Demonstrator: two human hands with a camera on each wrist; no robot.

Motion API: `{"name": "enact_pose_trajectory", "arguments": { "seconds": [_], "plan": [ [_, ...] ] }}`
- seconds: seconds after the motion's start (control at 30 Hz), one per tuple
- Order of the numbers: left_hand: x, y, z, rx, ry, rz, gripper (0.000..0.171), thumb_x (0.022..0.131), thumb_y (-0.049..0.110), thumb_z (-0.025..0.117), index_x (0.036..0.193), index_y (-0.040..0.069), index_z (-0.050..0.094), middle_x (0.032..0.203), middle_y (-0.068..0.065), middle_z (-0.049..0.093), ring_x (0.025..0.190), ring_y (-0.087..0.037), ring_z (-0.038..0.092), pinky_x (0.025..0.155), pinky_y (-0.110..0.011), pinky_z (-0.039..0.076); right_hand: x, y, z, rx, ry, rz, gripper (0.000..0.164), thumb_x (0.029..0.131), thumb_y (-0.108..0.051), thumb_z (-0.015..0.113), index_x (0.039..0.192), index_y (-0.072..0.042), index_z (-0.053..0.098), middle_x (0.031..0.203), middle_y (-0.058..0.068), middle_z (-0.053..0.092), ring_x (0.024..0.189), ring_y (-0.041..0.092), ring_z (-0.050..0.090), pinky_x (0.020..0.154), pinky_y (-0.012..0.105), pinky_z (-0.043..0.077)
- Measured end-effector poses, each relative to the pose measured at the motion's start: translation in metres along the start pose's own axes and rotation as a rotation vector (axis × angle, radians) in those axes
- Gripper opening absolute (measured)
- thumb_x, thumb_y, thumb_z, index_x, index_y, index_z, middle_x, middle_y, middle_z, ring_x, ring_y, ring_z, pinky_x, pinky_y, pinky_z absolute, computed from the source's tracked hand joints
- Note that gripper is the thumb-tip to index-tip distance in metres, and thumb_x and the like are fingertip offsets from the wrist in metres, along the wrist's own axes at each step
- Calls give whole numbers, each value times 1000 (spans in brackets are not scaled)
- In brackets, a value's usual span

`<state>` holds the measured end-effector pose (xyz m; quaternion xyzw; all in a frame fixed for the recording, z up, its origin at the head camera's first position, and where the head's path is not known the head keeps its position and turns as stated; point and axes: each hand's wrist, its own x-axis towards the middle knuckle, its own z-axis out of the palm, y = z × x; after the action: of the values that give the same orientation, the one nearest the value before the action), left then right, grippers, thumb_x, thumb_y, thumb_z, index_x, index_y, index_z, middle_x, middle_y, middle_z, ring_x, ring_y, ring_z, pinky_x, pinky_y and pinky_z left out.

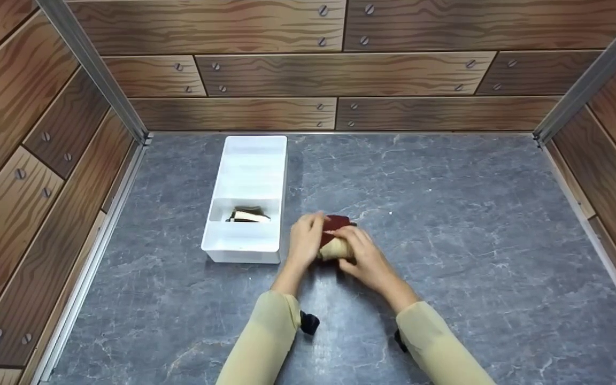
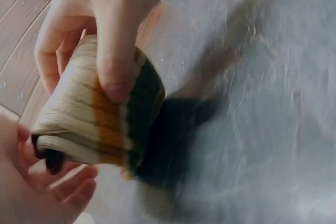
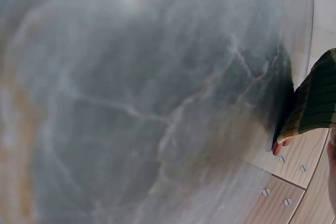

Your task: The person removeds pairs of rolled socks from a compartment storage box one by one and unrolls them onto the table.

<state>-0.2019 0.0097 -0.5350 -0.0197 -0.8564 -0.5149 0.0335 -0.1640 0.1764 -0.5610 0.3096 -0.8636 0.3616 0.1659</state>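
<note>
A rolled or folded ribbed sock [image 1: 336, 249] is between the two hands, just above the grey surface. In the left wrist view the sock [image 2: 79, 114] shows cream, orange and dark green stripes, with a dark opening at one end. Dark red cloth shows behind it in the head view. My right hand [image 1: 371, 262] grips the sock, thumb on its near side and fingers over the top. My left hand [image 1: 303, 238] is at its left end, fingers curled against the cloth; part of that grasp is hidden. Only the striped edge of the sock [image 3: 317, 95] appears in the right wrist view.
Left of the hands stands a long white box [image 1: 249, 166] divided into compartments. One compartment holds a folded brown and cream item [image 1: 250, 215]. Wood-patterned panels [image 1: 340, 75] wall the marbled grey surface [image 1: 474, 224] at the back and both sides.
</note>
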Motion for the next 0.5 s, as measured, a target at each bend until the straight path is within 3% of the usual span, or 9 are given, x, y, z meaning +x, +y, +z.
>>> {"name": "enact_pose_trajectory", "arguments": {
  "seconds": [0.1, 0.27, 0.37, 0.5],
  "plan": [
    [1, 3, -3, 126, -156, 50, 47, 102, 39, 36, 99, 10, 73, 108, -8, 69, 104, -26, 62, 90, -40, 46, -3, 0, 1, -9, -25, 9, 58, 68, 4, 75, 122, -1, 54, 125, 14, 54, 116, 29, 50, 101, 44, 40],
    [0, 11, -7, 373, -365, 67, 60, 101, 54, 26, 110, 16, 72, 117, -6, 67, 106, -28, 62, 87, -44, 48, -8, 1, 3, -34, -62, 26, 60, 68, 3, 75, 124, 0, 54, 126, 13, 53, 118, 30, 49, 102, 43, 39],
    [-1, 15, -8, 434, -433, 64, 67, 99, 60, 23, 109, 15, 72, 115, -8, 67, 105, -29, 62, 83, -45, 49, -11, 2, 4, -47, -66, 18, 60, 68, 3, 76, 123, 2, 54, 126, 16, 53, 118, 33, 49, 101, 44, 39],
    [-4, 16, -6, 469, -477, 61, 76, 96, 66, 19, 104, 12, 72, 109, -10, 68, 98, -30, 64, 77, -43, 51, -15, 5, 6, -56, -66, -8, 60, 67, 3, 77, 123, 4, 54, 128, 20, 52, 118, 36, 48, 101, 47, 39]
  ]
}}
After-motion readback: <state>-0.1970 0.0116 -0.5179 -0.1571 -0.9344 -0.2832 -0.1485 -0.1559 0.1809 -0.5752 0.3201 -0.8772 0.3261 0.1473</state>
